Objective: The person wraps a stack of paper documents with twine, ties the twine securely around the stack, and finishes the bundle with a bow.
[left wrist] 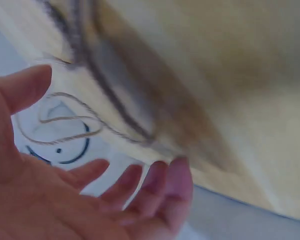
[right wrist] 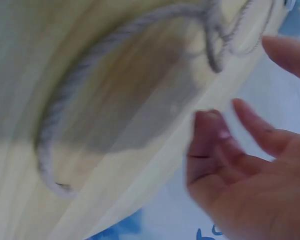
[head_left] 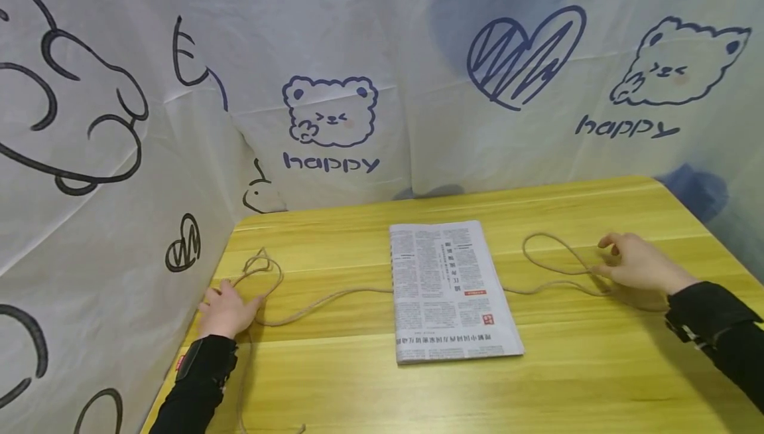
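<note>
A folded newspaper (head_left: pixel 444 301) lies flat on the yellow wood-grain table. A thin beige rope (head_left: pixel 322 300) comes out from both its left and right sides, its middle hidden beneath the paper. At the left, my left hand (head_left: pixel 225 309) is by the looped rope, thumb and fingers apart; the left wrist view shows nothing in that hand (left wrist: pixel 85 200). Over on the right, my right hand (head_left: pixel 641 265) hovers beside another rope loop. Its fingers bend loosely and hold nothing, as the right wrist view shows, with a rope end (right wrist: pixel 65 187) on the tabletop.
The table (head_left: pixel 334 381) backs onto a white cloth (head_left: pixel 418 89) printed with bears and hearts. More printed cloth hangs along the left edge. A loose rope end (head_left: pixel 301 429) lies near the front left.
</note>
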Demonstrator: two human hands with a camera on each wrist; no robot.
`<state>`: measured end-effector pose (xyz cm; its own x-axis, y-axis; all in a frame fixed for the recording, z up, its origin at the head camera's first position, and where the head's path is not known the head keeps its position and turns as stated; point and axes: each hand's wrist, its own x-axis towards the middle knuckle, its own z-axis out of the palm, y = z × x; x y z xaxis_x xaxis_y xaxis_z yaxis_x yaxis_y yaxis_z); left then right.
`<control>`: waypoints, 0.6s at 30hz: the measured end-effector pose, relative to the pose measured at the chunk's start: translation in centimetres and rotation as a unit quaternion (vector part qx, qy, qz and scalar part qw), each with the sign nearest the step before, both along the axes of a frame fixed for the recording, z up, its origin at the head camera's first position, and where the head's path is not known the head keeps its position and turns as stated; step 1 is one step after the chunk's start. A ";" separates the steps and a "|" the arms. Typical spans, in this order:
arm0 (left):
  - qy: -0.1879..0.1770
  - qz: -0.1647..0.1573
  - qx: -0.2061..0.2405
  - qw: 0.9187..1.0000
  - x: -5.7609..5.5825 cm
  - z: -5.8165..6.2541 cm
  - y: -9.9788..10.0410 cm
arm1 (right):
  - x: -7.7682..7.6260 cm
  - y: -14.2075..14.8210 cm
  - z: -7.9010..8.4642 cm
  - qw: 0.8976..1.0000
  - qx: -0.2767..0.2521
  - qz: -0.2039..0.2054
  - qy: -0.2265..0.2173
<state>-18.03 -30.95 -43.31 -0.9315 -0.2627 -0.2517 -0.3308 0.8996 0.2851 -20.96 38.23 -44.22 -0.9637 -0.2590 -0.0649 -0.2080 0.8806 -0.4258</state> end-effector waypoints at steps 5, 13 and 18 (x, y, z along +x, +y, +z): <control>-0.012 -0.030 -0.024 0.999 0.2 0.0 -0.3 | 0.4 0.3 -0.7 0.999 0.007 0.006 -0.040; -0.010 -0.049 0.007 0.999 -0.7 0.3 -0.7 | 0.5 -0.2 -1.2 0.998 -0.014 0.004 -0.068; -0.018 -0.062 0.038 0.997 -1.0 0.4 -1.0 | 0.8 -0.2 -1.1 0.997 -0.031 -0.009 -0.070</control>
<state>-19.06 -31.93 -42.89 -0.9455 -0.1244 -0.3009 -0.2293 0.9106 0.3440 -20.14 38.03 -45.35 -0.9509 -0.2497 -0.1830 -0.1277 0.8549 -0.5029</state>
